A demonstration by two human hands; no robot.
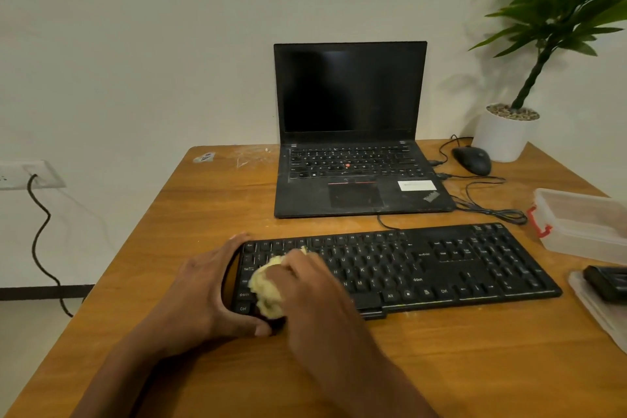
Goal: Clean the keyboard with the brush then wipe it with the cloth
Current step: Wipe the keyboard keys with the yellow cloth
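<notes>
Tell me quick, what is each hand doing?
Left hand: fingers curled round the keyboard's left end, holding it.
Right hand: gripping the yellow cloth on the keys.

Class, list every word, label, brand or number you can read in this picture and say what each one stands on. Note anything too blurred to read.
"ThinkPad": laptop, palm rest corner, only just legible.
"Ctrl", "Alt", "Shift", "Enter", "Tab": key legends on the keyboard.
"Y U I O P", "H J K L", "N M": keyboard letter keys.
White sticker on the laptop: print too small to read.
Laptop key legends: mostly too small.
Sticker on the table: blurred.
</notes>
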